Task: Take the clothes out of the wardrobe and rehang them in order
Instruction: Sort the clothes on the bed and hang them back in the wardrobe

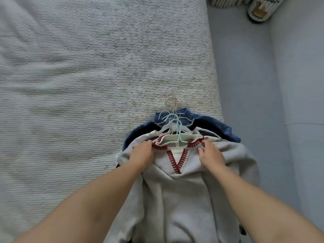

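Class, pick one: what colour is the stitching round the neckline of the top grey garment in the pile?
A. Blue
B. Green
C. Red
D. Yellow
C: the grey garment has red stitching along its V-neck and collar, between the left hand and right hand.

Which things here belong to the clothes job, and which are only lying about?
Job: grey top, blue garment, hangers, left hand, right hand.
Lying about: white bedcover, printed bag on floor.

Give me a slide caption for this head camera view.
Both hands grip the grey top's collar on hangered clothes piled on a bed.
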